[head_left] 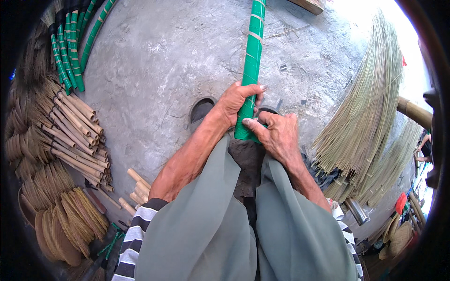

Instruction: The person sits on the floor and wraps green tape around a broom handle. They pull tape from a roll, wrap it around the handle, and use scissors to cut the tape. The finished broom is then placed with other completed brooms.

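Note:
A broom handle (253, 51) wrapped in shiny green plastic, with pale bands around it, runs from the top edge down to between my knees. Its far end is out of view. My left hand (233, 104) is wrapped round the lower part, thumb lying across the front. Just below, at the handle's near end, my right hand (282, 133) grips the green wrap, its thumb pressed on the front and the other fingers partly hidden behind. Both hands are closed on the handle.
Several green-wrapped brooms (70, 51) lie at the far left, above a stack of brooms with bare cane handles (79, 126). Woven brown pieces (70, 225) sit nearer. Dry straw bundles (361, 112), a metal cylinder (357, 211) and a thick pole (415, 112) are at right.

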`<state>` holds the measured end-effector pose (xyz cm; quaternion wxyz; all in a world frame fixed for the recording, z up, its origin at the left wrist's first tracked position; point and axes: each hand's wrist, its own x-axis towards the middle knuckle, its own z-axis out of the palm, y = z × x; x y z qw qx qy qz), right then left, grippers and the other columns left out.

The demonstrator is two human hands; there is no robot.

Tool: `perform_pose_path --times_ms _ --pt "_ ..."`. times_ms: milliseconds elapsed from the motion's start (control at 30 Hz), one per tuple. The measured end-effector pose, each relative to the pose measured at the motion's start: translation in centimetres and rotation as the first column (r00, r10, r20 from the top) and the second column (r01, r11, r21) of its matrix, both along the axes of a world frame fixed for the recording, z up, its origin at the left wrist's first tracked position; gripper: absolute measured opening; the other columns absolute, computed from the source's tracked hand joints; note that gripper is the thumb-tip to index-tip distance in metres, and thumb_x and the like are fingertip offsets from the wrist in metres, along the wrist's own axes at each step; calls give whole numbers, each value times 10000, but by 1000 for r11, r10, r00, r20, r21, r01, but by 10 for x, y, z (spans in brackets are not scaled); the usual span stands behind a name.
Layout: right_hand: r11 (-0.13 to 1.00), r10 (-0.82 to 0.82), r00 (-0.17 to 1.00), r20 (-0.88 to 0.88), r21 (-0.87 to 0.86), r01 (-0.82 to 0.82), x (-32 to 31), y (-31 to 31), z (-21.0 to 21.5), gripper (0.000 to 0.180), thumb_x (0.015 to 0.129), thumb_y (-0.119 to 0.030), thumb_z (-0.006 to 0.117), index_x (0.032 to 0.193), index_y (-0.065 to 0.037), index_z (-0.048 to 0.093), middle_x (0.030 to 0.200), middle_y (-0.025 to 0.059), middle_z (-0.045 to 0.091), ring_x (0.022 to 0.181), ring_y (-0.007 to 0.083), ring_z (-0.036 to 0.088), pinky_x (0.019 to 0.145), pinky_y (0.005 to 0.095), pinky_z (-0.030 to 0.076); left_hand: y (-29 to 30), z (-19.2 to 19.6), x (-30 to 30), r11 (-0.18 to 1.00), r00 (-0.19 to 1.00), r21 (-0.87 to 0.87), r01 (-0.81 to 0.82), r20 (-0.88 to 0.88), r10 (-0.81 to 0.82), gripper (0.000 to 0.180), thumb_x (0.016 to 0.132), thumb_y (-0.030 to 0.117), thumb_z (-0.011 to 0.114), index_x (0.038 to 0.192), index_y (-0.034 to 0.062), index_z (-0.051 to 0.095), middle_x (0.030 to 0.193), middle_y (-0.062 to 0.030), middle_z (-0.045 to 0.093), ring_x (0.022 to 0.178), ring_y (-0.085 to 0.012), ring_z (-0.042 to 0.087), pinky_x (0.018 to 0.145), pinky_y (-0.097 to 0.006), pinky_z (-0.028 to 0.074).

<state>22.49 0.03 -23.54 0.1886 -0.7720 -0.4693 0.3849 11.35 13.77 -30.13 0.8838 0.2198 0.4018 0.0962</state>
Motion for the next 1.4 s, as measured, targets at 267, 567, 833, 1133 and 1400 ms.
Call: perform_pose_path --times_ms 267,567,833,1133,1400 --pt "997 76 996 -45 -9 -76 15 -11 19 406 933 -496 807 851 -103 749 765 119 683 784 293 605 868 439 355 -5 12 5 956 993 292 12 -117 23 434 899 245 869 1159 69 570 793 -21 617 606 -115 603 505 -294 529" --pt "996 -43 910 -412 50 69 17 -8 -2 304 882 -388 871 1001 -110 842 828 110 724 824 238 640 875 434 396 0 22 -4 973 958 -229 -39 269 102 276 933 142 805 1098 84 592 725 -34 575 569 -157 603 445 -328 503" --pt "971 -41 984 -172 225 79 21 -18 3 292 883 -266 857 928 -17 711 919 143 669 914 326 653 912 448 491 6 18 0 996 992 -85 23 127 -12 199 913 156 814 1003 95 647 748 -31 626 558 -140 589 496 -324 499" --pt "940 -249 969 7 243 240 60 -178 19 203 936 -129 740 1039 9 633 974 163 580 932 355 597 852 425 494 -12 31 12 968 973 246 42 -230 16 259 881 235 852 979 99 655 780 -33 631 639 -143 577 575 -340 480" --pt "938 -283 950 131 -169 303 57 -330 -30 346 891 -132 768 1182 -19 618 1050 185 609 1002 393 621 911 460 491 -28 30 16 892 950 434 123 -312 21 321 903 253 853 1050 86 622 795 -28 623 645 -143 573 590 -340 487"
